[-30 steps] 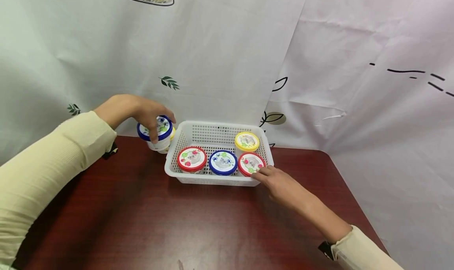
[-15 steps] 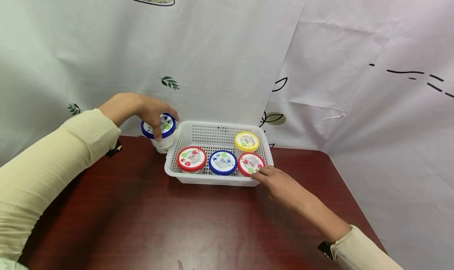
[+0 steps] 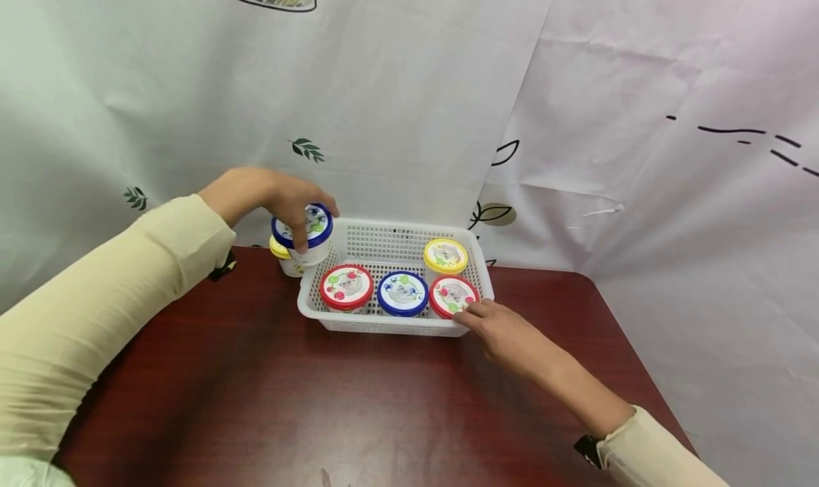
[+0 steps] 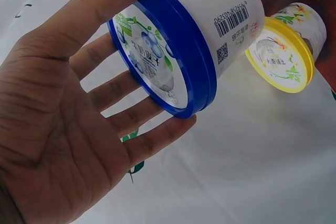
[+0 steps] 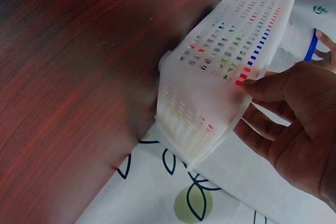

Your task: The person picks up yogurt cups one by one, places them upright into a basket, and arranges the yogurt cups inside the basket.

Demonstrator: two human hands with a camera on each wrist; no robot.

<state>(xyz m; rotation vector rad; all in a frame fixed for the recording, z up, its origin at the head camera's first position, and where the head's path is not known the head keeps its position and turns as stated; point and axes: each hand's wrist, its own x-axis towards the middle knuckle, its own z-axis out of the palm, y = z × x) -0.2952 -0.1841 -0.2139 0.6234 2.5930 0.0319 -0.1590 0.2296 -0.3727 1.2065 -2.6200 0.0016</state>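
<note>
My left hand (image 3: 284, 199) grips a white tub with a blue lid (image 4: 157, 51) from above, thumb and fingers around the lid's edge. In the head view this tub (image 3: 315, 249) overlaps the left end of a white perforated basket (image 3: 393, 325). Behind it, left of the basket, a yellow-lidded tub (image 4: 281, 56) stands on the table. My right hand (image 3: 505, 330) pinches the basket's front right rim, thumb outside and fingers inside. In the basket are a red-lidded tub (image 3: 345, 288) at left, a blue-lidded tub (image 3: 402, 293), another red-lidded tub (image 3: 453, 295) and a yellow-lidded tub (image 3: 445, 255).
The basket stands near the back of a dark red wooden table (image 3: 384, 402). A white printed cloth (image 3: 409, 103) hangs right behind it. A small black object (image 3: 222, 266) shows under the left forearm.
My left hand has carried the blue-lidded tub to the right, from beside the basket to its left end, uncovering the yellow-lidded tub on the table. My right hand stays on the rim.
</note>
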